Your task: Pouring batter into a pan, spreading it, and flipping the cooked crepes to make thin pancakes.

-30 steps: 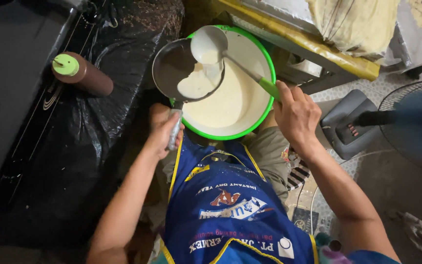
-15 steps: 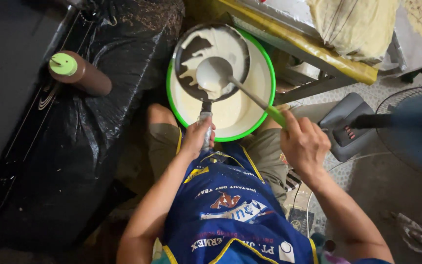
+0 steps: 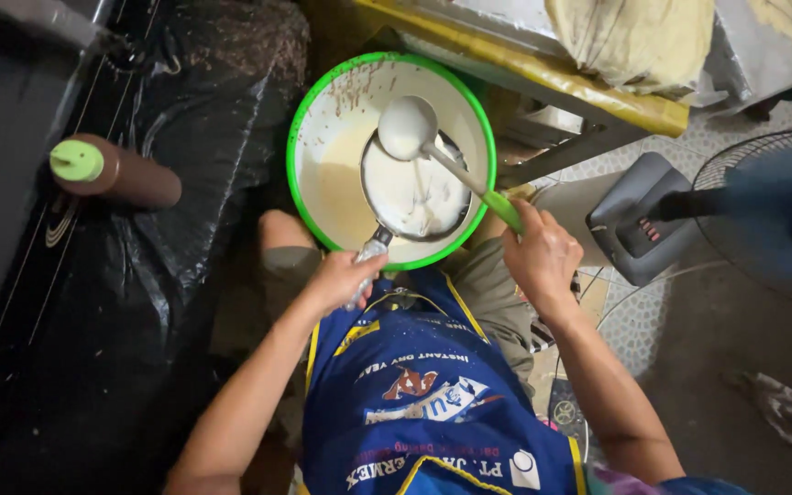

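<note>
We see our left hand [image 3: 339, 280] wrapped tightly around the metal handle of a small round dark frying pan [image 3: 417, 197], which we hold over the near half of a large round basin with a bright green rim [image 3: 297, 137] that rests in front of our knees. The pan sits tilted inside the basin's outline and is coated with pale cream batter, and the same batter pools in the bottom of the basin, mostly toward its left side. Our right hand [image 3: 540, 257] is closed around the green handle of a long ladle [image 3: 407, 126], whose rounded bowl, white with batter, hangs above the far edge of the pan, just beside the basin's far wall. A blue apron with yellow trim and printed pictures [image 3: 423, 394] covers our lap below both hands. Well to the left, apart from the basin, a brown squeeze bottle with a light green cap [image 3: 116, 171] lies on crumpled black plastic sheeting [image 3: 139, 302]. To the right of our right hand stands a grey fan base [image 3: 639, 220] with a round wire fan guard [image 3: 772, 220] near the right edge of the view, on a tiled floor.
</note>
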